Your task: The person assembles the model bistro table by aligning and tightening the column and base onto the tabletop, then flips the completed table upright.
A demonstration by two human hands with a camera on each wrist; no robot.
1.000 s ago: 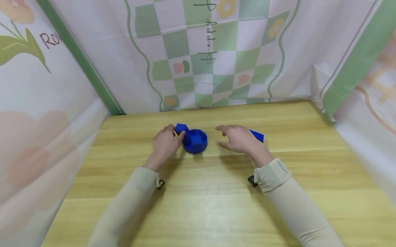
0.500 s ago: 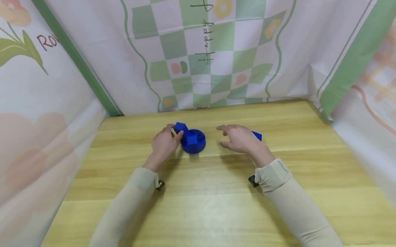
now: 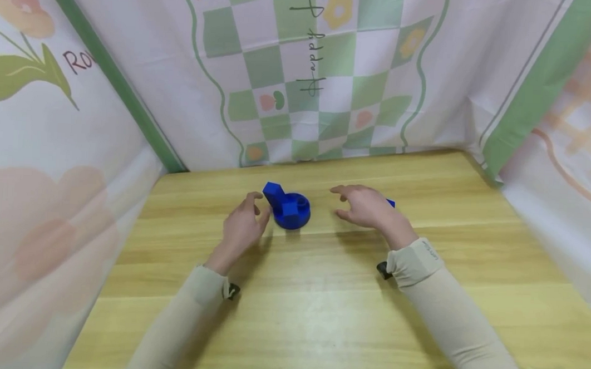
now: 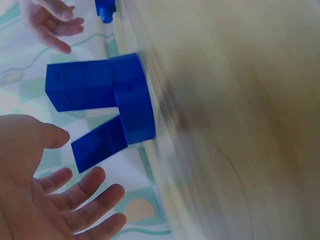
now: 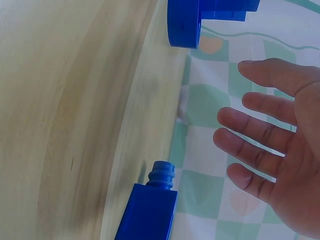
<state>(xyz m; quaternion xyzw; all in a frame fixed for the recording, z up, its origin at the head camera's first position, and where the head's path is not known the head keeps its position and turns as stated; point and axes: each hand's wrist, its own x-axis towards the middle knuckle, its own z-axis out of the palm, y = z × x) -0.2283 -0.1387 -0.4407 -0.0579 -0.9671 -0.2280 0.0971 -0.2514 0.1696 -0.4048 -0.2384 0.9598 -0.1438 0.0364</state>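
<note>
A round blue base [image 3: 293, 224] stands on the table, with two square blue posts set in it. One post [image 3: 290, 209] rises fairly straight; the other post [image 3: 273, 191] leans outward to the left. My left hand [image 3: 242, 226] is just left of the leaning post, fingers spread and apart from it; the left wrist view shows a gap between that hand and the leaning post [image 4: 100, 145]. To the right of the base hovers my right hand [image 3: 367, 206], palm bare, fingers loosely extended. Beside it lies a loose blue post [image 5: 150, 212] with a ribbed peg end, mostly hidden in the head view.
The wooden table [image 3: 318, 319] meets a patterned cloth [image 3: 311, 85] at its back edge. More printed cloth hangs along the left and right sides. A small black wrist camera [image 3: 383, 270] sits under the right cuff.
My left hand has let go of the leaning post and drawn back toward me to the left. My right hand has drifted slightly right, covering more of the loose post.
</note>
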